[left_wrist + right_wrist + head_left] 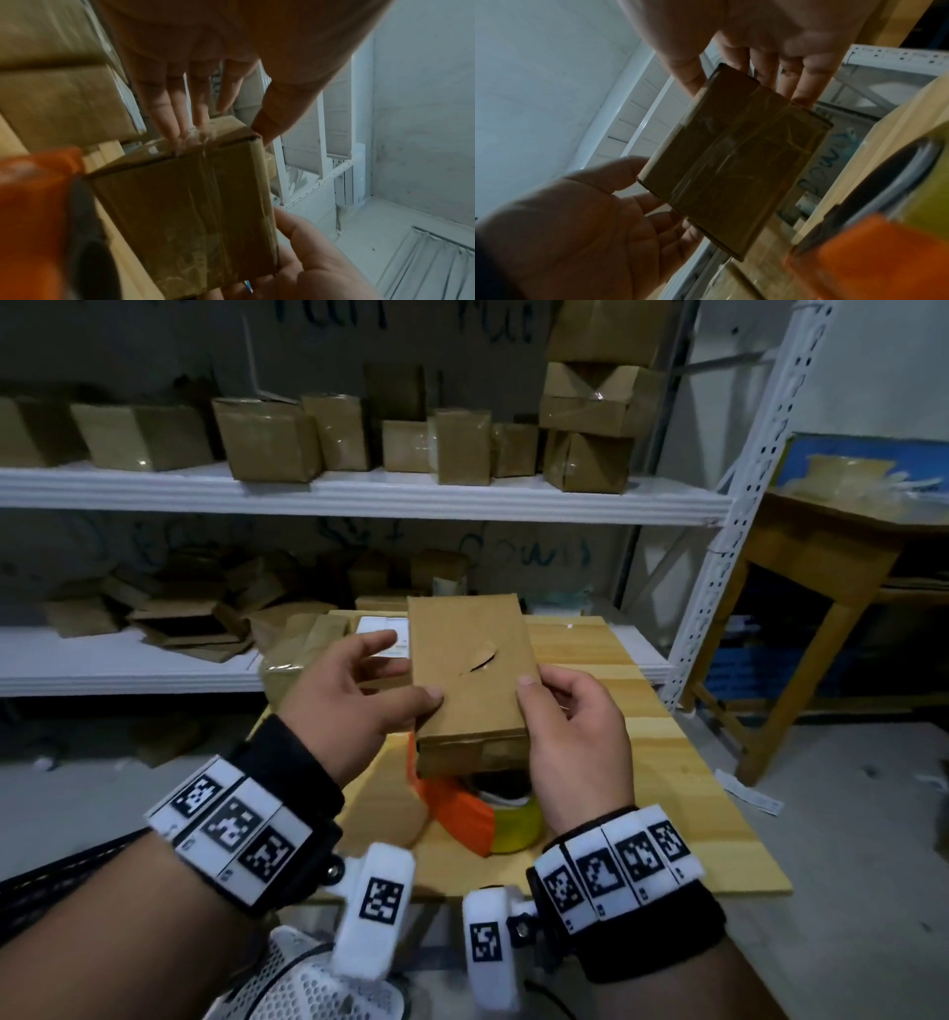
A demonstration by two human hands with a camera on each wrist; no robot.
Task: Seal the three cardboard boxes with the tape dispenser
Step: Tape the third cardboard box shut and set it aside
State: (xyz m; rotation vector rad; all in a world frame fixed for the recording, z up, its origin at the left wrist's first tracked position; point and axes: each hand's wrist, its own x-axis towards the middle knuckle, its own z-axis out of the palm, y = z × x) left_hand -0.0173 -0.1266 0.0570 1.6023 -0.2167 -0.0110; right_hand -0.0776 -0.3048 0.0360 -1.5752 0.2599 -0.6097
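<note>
Both hands hold a small flat cardboard box (472, 670) in the air above the wooden table (642, 762). My left hand (359, 693) has its thumb on the box's top near the left edge. My right hand (557, 711) grips the right edge, thumb on top. A small tear shows in the top face. The wrist views show clear tape across the box (185, 213) (731, 158), with fingers of both hands under and around it. An orange tape dispenser (462, 809) with a yellowish roll lies on the table under the box.
More cardboard boxes (303, 649) lie on the table's far left. White metal shelving (359, 498) behind holds several boxes and flattened cardboard. Its upright post (719, 588) stands to the right, and a second wooden table (821, 546) stands beyond it.
</note>
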